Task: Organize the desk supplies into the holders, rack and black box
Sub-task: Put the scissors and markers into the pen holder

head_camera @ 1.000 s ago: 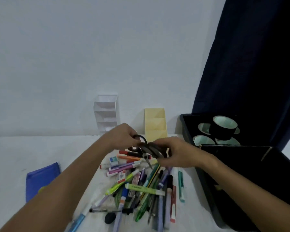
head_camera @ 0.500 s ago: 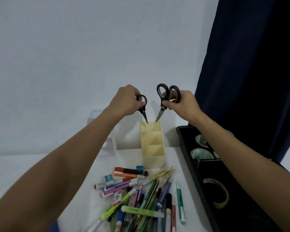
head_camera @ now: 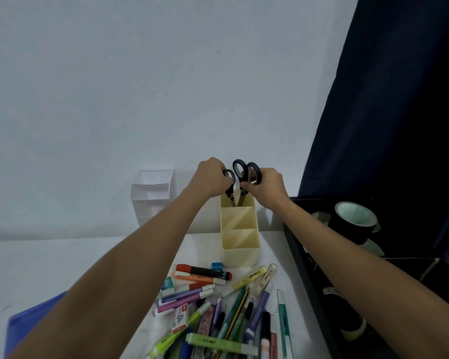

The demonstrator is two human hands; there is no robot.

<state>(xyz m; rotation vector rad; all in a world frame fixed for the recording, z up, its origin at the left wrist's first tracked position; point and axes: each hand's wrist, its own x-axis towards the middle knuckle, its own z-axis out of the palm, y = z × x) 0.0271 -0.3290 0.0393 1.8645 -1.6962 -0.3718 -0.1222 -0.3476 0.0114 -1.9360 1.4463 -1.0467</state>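
Note:
My left hand point(head_camera: 211, 178) grips the black handle of a small pair of scissors point(head_camera: 229, 185). My right hand point(head_camera: 266, 184) grips a second black-handled pair of scissors point(head_camera: 245, 170). Both pairs point blades down, their tips inside the rear compartment of the cream three-part holder point(head_camera: 240, 238). A white tiered rack point(head_camera: 153, 195) stands to the holder's left against the wall. The black box point(head_camera: 300, 251) lies to the right. A pile of pens, markers and highlighters point(head_camera: 218, 307) lies on the white desk below the holder.
Rolls of black tape point(head_camera: 354, 222) sit in the black box's far compartment, and another roll point(head_camera: 353, 326) lies nearer. A blue object point(head_camera: 31, 322) lies at the desk's left front. A dark curtain point(head_camera: 386, 112) hangs at the right.
Both hands lifted the scissors from the pile, then brought them down together, so the blades now sit inside the holder's rear compartment.

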